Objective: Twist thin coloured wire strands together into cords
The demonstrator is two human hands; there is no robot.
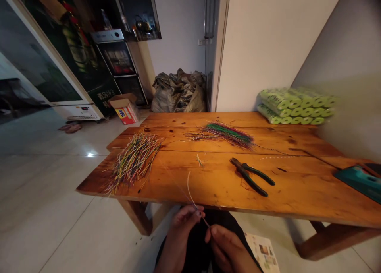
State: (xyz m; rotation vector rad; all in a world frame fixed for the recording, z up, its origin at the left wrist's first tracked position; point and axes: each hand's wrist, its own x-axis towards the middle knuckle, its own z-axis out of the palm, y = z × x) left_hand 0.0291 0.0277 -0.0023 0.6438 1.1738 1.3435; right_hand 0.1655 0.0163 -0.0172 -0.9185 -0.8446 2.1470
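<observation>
At the table's front edge, my left hand (187, 221) pinches a thin wire (191, 190) between thumb and fingertips. Its pale end curves up above the hand. To the right and a little lower, my right hand (222, 241) is closed on the same wire's other stretch, which runs short and straight between the two hands. A heap of cut coloured wires (135, 159) lies at the table's left end. Farther back rests a bundle of green and purple wires (228, 134). Diagonal cutting pliers (251, 175) with dark green handles lie to the right, jaws toward the left.
The wooden table (178, 161) carries a few wire scraps (199, 160) and a teal tool (360, 181) at its right edge. Green-wrapped paper rolls (294, 106) are stacked at the back right. Beyond stand grey sacks (180, 92) and a cardboard box (124, 108).
</observation>
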